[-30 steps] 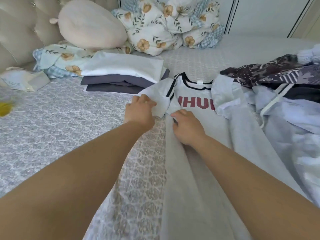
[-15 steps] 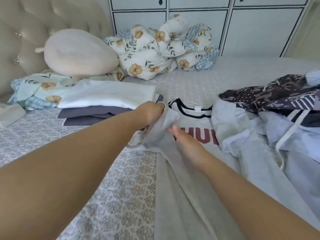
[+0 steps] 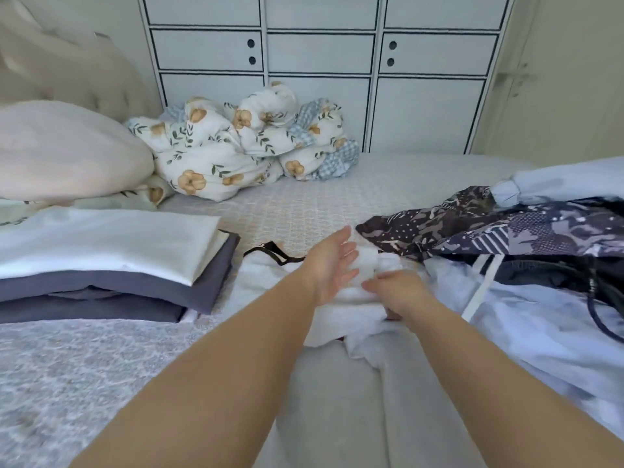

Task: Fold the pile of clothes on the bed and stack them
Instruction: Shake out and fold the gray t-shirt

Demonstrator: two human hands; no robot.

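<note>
The white shirt (image 3: 341,309) lay in front of the person on the bed (image 3: 84,373), its dark-trimmed collar pointing away and one side turned over onto the body, so the fold looked part done. The left hand (image 3: 329,268) hovered over that turned part with straight, spread fingers, gripping nothing, probably placed to press the cloth flat. The right hand (image 3: 396,292) rested at the shirt's right edge with its fingers curled down into the cloth; it seemed to pinch the fabric there, likely to draw that side in. Just to the left sat the stack of folded clothes (image 3: 111,268), white on top of dark grey, close enough for the shirt to go on top once folded. To the right, touching the shirt, lay the unfolded pile (image 3: 526,275) of pale blue and dark patterned garments, still waiting. Farther back were a floral quilt (image 3: 236,153), a pillow (image 3: 67,150) and white cabinets (image 3: 320,62).
</note>
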